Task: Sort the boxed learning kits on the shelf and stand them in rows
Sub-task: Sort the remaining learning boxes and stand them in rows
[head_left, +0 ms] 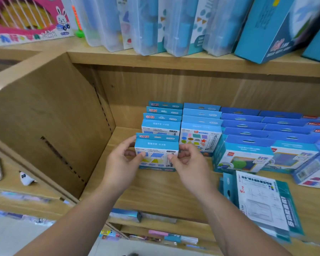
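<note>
Left hand [122, 160] and right hand [189, 162] pinch side edges of the front box [156, 147]; bare shelf [122, 133] lies leftward.

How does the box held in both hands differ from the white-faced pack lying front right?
The held box stands upright, gripped by the left hand and right hand; the white-faced pack lies flat, untouched. The box shows coloured shapes, the pack line drawings. Both are blue-edged.

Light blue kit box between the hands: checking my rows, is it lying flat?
No, the light blue cardboard kit box stands upright, its printed front facing out.
</note>
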The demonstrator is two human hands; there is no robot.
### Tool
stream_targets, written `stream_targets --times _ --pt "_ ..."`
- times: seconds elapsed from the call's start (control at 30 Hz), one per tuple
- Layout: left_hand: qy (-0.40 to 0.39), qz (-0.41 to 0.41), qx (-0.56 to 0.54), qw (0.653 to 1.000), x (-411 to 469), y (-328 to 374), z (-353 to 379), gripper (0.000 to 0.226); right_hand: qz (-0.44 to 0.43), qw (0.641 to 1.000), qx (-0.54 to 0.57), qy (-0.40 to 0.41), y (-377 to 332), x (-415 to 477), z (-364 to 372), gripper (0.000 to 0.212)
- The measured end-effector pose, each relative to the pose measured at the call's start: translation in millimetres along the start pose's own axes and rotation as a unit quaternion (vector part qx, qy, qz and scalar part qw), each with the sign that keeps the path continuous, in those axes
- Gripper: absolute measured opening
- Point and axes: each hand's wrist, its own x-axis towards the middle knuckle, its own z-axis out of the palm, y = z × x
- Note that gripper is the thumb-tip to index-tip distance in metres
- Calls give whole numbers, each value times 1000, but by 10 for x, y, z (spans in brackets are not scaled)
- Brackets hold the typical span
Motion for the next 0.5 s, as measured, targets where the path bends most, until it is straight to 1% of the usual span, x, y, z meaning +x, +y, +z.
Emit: stream_targets --times 0.07,0.23,0.4,0.43,0.5 --pt "1 7 -2 1000 94 -19 37 56 1 1000 4 19 5 48 26 28" --pt "-16 18 -18 1000 251 -34 95 57 -10 998 25 52 10 137 85 20" --pt "-38 7 -34 999 312 -89 157 73 2 996 -6 87 98 197 198 24" --pt "-40 3 -27 999 333 -111 172 72 5 996 -14 91 113 201 212 25" --pt "-42 -2 -3 999 379 -151 191 64 10 995 -32 96 126 195 231 27"
